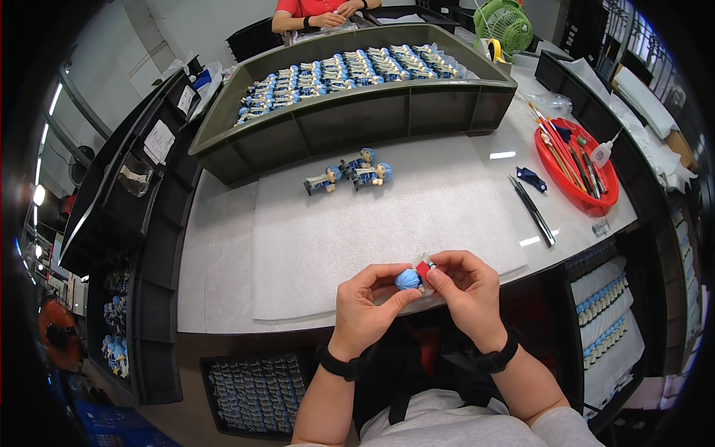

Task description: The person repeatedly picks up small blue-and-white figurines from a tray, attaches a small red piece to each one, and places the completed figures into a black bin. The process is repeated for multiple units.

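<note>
Between my two hands, just over the table's front edge, is a small blue-haired figurine (pixel 407 279) with a red patch on its body. My left hand (pixel 370 302) pinches it at the blue head. Thumb and fingers of my right hand (pixel 469 287) close on the body, next to the red patch. Fingers cover part of the figurine. Farther back on the white foam sheet (pixel 335 246) lie three similar figurines (pixel 369 174), on their sides and close together.
A large grey-green tray (pixel 342 112) at the back holds rows of figurines. At right stand a red basket (pixel 605 197) with brushes and a bottle, black pens (pixel 532 212) and a dark blue piece (pixel 531 179). Black bins (pixel 145 216) flank the table. A co-worker (pixel 320 13) sits beyond.
</note>
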The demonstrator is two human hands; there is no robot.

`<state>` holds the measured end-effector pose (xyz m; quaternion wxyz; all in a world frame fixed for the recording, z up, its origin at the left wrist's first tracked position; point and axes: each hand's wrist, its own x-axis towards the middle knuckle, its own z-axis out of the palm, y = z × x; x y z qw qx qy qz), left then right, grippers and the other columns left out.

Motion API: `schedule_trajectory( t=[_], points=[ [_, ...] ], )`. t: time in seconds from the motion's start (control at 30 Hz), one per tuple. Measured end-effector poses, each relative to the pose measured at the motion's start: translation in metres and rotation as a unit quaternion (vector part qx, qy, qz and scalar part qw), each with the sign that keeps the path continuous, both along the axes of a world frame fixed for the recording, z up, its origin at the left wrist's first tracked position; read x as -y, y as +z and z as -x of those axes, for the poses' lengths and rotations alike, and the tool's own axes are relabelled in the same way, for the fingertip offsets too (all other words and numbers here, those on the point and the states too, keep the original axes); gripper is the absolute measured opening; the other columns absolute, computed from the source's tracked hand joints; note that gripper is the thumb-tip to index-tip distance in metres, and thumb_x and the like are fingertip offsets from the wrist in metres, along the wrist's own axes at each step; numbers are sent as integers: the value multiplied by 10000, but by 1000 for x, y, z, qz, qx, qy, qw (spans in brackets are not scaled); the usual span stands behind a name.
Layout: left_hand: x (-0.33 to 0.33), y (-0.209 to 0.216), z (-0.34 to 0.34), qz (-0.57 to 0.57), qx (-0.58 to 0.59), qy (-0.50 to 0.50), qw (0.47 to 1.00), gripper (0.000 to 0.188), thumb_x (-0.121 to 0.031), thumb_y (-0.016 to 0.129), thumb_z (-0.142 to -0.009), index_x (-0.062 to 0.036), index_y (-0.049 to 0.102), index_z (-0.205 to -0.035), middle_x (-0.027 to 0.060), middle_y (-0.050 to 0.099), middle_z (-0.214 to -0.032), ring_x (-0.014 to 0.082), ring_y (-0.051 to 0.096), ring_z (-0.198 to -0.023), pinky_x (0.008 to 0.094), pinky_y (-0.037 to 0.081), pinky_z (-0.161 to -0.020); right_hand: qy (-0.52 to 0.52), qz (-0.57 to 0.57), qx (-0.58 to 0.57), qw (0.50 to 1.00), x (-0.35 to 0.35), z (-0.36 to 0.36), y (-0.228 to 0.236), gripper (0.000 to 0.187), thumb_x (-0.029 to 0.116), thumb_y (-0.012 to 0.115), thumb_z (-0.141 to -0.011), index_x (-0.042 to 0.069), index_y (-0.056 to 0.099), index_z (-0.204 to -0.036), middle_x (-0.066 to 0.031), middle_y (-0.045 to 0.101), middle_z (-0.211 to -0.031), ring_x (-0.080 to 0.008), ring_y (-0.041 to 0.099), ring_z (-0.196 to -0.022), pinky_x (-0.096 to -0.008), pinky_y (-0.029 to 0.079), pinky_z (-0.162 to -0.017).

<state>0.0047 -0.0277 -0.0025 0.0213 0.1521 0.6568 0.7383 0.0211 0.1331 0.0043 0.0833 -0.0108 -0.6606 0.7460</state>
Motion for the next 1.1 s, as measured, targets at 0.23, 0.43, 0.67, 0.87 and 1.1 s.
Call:
schedule_trajectory(
  t=[0.23,0.43,0.67,0.87,1.1],
  points=[
    [-2,2,0,2,-1,0,1000,327,-6,755,-751,10,632,-1053,116,675,-975,164,660,-914,288,543,-848,-13,43,16,999,-5,6,6,176,13,662,-845,-30,592,-1000,-79,648,-843,-96,616,-715,-218,515,-612],
    [-1,1,0,0,-5,1,1000,322,-2,755,-749,12,633,-1047,116,675,-976,164,661,-914,288,545,-845,-12,73,9,997,3,6,6,172,9,670,-837,-14,549,-957,-76,627,-832,-88,610,-716,-211,524,-615],
    [-1,-1,-1,0,-5,2,1000,323,3,759,-741,16,638,-1041,115,680,-958,159,661,-904,282,544,-834,-35,65,-26,997,9,6,1,252,-10,668,-828,29,451,-950,-62,596,-793,-71,589,-690,-184,498,-592],
    [-3,-5,-1,-4,-40,16,999,308,13,761,-734,24,650,-1021,108,682,-940,148,657,-882,274,546,-817,-53,16,-47,997,12,10,0,269,-26,659,-825,35,412,-912,-57,588,-778,-51,562,-671,-167,455,-551],
    [-5,-5,-3,4,-34,34,999,307,18,765,-725,23,655,-1012,107,685,-929,141,658,-861,262,548,-777,-55,-13,-64,996,14,8,-1,270,-43,640,-825,36,390,-888,-56,581,-739,-47,557,-653,-174,434,-528]
  ],
)
